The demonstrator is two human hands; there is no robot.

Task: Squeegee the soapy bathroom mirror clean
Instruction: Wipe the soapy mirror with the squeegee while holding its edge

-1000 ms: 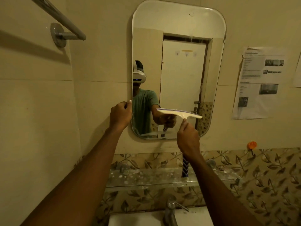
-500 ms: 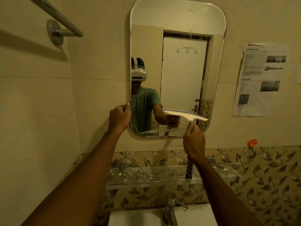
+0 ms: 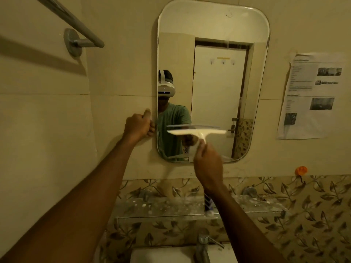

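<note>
The mirror [image 3: 212, 25] above the squeegee [image 3: 197, 132] lies free, while the left hand [image 3: 137, 126] blocks its left edge and the shelf [image 3: 161, 206] juts out under its bottom edge.

No legible text is found. Printed lines and photos are seen on the paper notice [image 3: 311, 95] taped to the wall, but too blurred to be read.

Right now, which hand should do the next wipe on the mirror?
The right hand: it grips the squeegee, whose blade lies across the lower mirror. The left hand holds the mirror's left edge, likely steadying it.
</note>
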